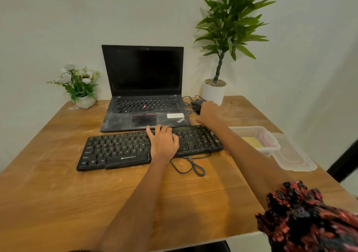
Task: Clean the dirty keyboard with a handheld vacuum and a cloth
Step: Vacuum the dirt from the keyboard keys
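**Keyboard mid-table, both hands forward**

The keyboard (149,147) lies across the wooden table (58,193), bare wood near it. The left hand (163,142) rests flat, fingers spread, on its keys. The right hand (209,113) curls around a black device (196,104) beside the laptop (144,91). A clear container (257,135) sits at the right edge.

Readable text, two items only. "ZEBRONICS" in white with a small logo mark — on the front edge of the black keyboard (135,149), below the space bar. "ThinkPad" in slanted white letters — on the laptop (144,96) palm rest, lower right corner. White sticker (175,115) beside it: print too small to read. Key legends blurred.
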